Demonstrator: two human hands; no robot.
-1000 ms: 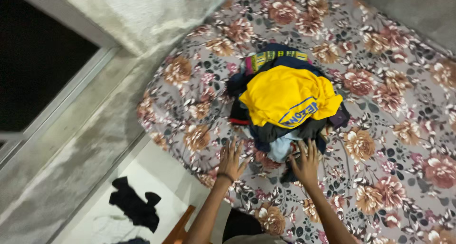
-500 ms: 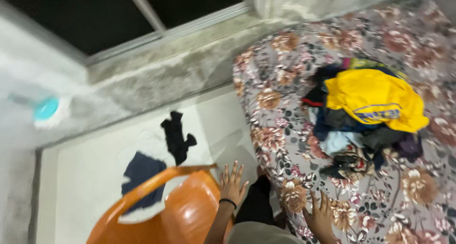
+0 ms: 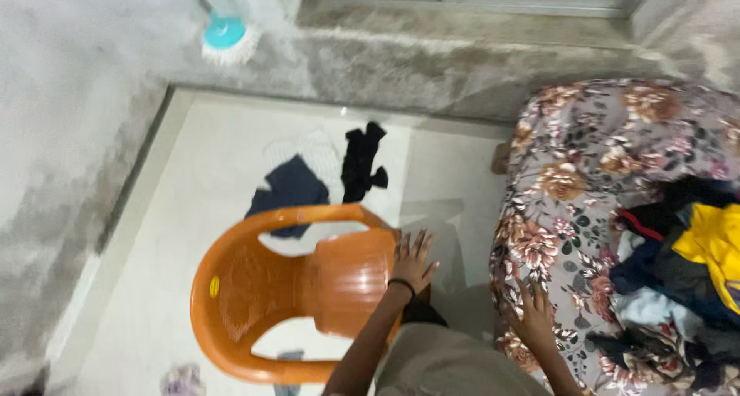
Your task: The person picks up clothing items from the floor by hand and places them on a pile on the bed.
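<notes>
Beside a floral mattress point(image 3: 570, 172), the left hand point(image 3: 412, 261) rests spread on an orange plastic chair point(image 3: 254, 288), the right hand point(image 3: 532, 313) flat, fingers apart, on the mattress edge.

A bedroom in a home: mattress point(image 3: 586, 165) in a flowered sheet on the floor, heaped with a pile of clothes point(image 3: 678, 273); orange plastic chair point(image 3: 285, 288) beside it on pale floor tiles point(image 3: 154, 273); more garments point(image 3: 324, 176) dropped on the tiles; rough grey walls point(image 3: 69, 95), a window sill point(image 3: 462, 18), a mop head point(image 3: 223, 38) in the corner
</notes>
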